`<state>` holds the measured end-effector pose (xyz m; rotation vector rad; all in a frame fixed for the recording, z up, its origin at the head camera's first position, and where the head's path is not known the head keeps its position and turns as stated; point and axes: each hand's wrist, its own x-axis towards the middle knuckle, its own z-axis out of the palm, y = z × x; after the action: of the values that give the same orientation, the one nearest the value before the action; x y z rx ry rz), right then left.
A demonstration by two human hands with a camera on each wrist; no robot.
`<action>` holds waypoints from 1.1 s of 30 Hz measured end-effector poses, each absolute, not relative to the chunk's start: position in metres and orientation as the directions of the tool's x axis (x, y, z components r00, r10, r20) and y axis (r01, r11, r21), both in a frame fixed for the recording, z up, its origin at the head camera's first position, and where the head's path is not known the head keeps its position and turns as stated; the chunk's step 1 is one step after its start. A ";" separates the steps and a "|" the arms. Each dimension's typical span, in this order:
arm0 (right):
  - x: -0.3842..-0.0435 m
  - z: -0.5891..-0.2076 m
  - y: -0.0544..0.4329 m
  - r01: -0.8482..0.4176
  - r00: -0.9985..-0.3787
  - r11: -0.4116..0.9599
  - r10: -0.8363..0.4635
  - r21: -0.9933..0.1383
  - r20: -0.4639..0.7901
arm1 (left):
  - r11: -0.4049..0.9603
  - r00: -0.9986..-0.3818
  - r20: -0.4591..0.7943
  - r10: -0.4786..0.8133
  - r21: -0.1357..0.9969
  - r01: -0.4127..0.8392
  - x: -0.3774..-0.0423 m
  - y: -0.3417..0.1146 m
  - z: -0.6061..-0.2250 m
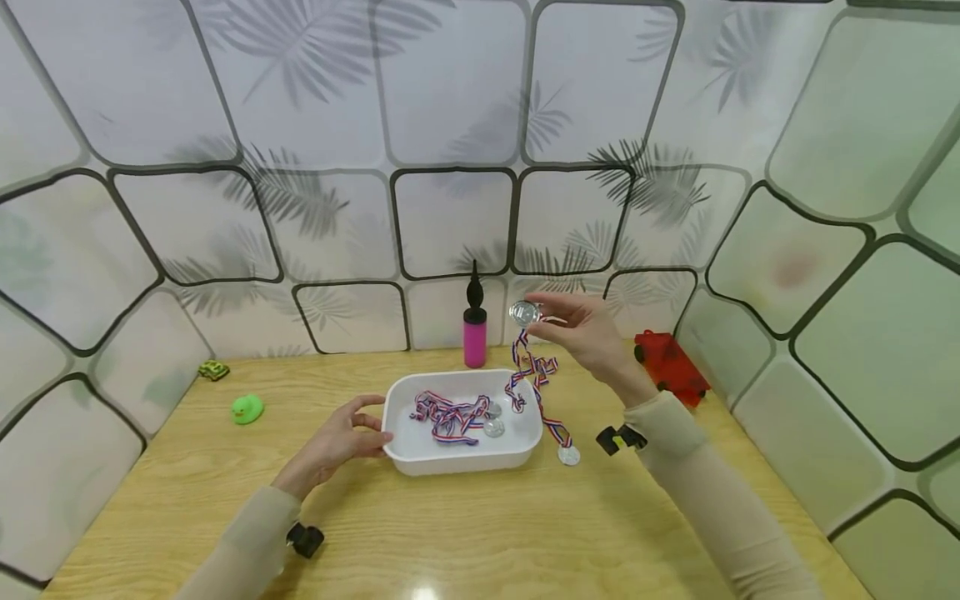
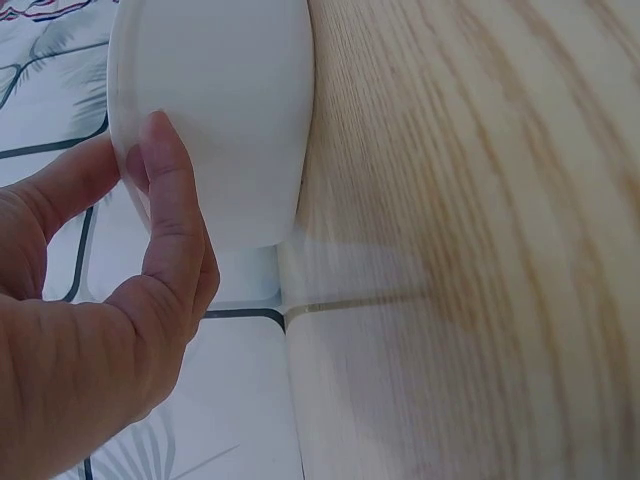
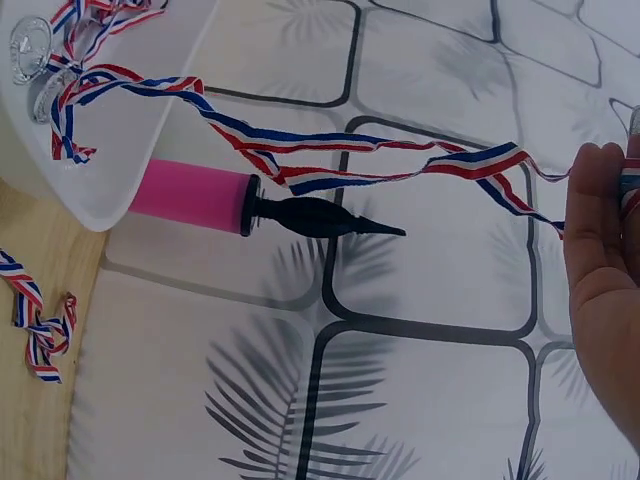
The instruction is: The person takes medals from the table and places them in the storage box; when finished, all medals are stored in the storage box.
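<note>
Silver medal (image 1: 525, 313), pinched in the fingers of the right hand (image 1: 583, 335), is held up near the right end of the white tray (image 1: 462, 464), its striped ribbon (image 3: 497, 158) trailing lengthwise down towards it (whether the lower end rests inside or merely dangles, I cannot tell). Fingers of the left hand (image 1: 345, 437), the farther one from the medal, grip the tray's left rim. Inside lie tangled ribbons (image 1: 431, 405) and two more medals (image 1: 493, 427); another medal (image 1: 568, 455) rests on the desk (image 1: 450, 533) just right of the tray.
</note>
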<state>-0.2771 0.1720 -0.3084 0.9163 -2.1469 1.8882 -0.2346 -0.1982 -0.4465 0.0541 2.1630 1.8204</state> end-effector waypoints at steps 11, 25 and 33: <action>-0.273 -0.335 0.162 -0.396 -0.855 0.151 -0.420 -0.906 0.304 | 0.190 -0.951 -0.218 0.219 0.966 -0.177 -0.234 -0.199 -0.446; -0.288 -0.377 0.143 -0.295 -0.856 0.224 -0.494 -0.929 0.153 | 0.250 -0.953 -0.231 0.195 0.952 -0.180 -0.235 -0.199 -0.445; -0.297 -0.393 0.133 -0.308 -0.837 0.235 -0.527 -0.922 0.146 | 0.261 -0.955 -0.232 0.187 0.948 -0.179 -0.235 -0.199 -0.446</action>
<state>-0.2972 0.1326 -0.3926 0.8981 -2.6153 1.8697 -0.2352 -0.1986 -0.4459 0.0077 2.2394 1.7452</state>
